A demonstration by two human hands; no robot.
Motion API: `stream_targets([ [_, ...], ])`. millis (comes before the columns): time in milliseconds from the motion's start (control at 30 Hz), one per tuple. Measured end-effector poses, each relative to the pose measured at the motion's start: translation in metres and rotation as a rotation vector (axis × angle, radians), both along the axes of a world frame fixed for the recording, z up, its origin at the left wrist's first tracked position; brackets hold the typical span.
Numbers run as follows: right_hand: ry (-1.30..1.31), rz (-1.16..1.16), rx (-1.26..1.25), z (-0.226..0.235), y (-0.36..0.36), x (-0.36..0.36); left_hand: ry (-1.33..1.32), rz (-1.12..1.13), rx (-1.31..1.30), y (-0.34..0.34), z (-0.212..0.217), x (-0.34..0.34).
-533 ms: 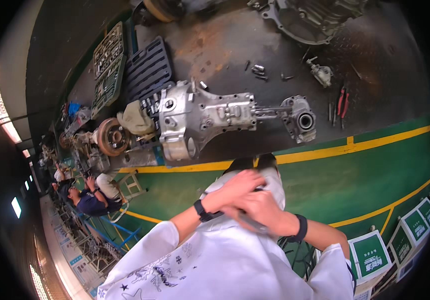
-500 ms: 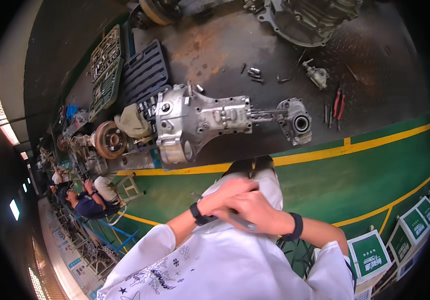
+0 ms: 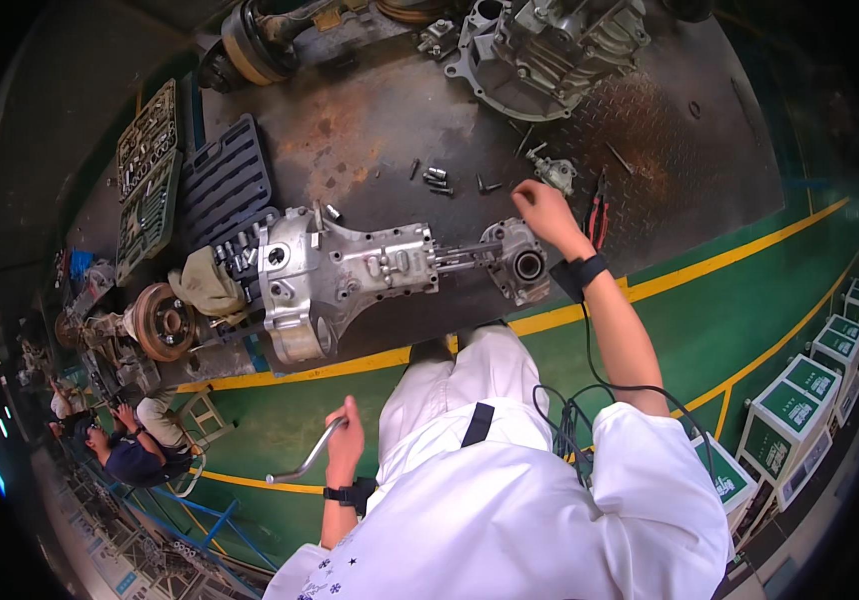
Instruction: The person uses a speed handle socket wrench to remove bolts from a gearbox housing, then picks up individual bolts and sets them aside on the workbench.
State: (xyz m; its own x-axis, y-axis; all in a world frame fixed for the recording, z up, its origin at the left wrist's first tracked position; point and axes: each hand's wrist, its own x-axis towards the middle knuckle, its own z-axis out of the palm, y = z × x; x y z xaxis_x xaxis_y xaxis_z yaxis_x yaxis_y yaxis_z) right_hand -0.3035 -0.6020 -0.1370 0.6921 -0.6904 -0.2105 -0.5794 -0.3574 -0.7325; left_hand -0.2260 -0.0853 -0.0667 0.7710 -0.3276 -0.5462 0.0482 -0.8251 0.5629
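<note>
A silver gearbox housing (image 3: 350, 275) lies on its side on the rusty steel plate (image 3: 370, 130), its shaft end (image 3: 522, 262) pointing right. My left hand (image 3: 344, 442) is down by my side, gripping a bent metal wrench handle (image 3: 302, 465). My right hand (image 3: 546, 212) reaches forward over the plate just right of the shaft end, fingers curled near a small metal part (image 3: 556, 172); nothing shows in its grip. Loose bolts and sockets (image 3: 437, 180) lie beyond the housing. Red-handled pliers (image 3: 600, 212) rest beside my right wrist.
Open socket-set cases (image 3: 150, 180) sit at the plate's left. A large clutch housing (image 3: 550, 45) and an axle part (image 3: 250, 45) lie at the far edge. A brake disc (image 3: 160, 322) is at left. Other people (image 3: 130, 450) sit lower left. Green boxes (image 3: 790, 420) stand at right.
My hands were clasped together in front of my body. Now the right arm stretches out to the plate and the left hand hangs at my side with the wrench handle.
</note>
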Motion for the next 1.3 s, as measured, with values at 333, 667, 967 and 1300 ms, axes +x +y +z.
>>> stream_targets([
  [333, 0.301, -0.010, -0.461, -0.163, -0.143, 0.066, 0.108, 0.386, 0.441, 0.051, -0.006, -0.132],
  [667, 0.309, -0.567, 0.046, -0.200, -0.164, 0.071, -0.059, 0.504, 0.322, 0.030, 0.019, -0.194],
  [967, -0.384, 0.017, -0.010, -0.018, -0.026, 0.058, -0.113, 0.605, 0.387, 0.030, -0.005, -0.228],
  [1300, -0.543, 0.450, 0.279, 0.057, 0.151, 0.154, 0.024, 0.742, 0.206, 0.041, -0.051, -0.252],
])
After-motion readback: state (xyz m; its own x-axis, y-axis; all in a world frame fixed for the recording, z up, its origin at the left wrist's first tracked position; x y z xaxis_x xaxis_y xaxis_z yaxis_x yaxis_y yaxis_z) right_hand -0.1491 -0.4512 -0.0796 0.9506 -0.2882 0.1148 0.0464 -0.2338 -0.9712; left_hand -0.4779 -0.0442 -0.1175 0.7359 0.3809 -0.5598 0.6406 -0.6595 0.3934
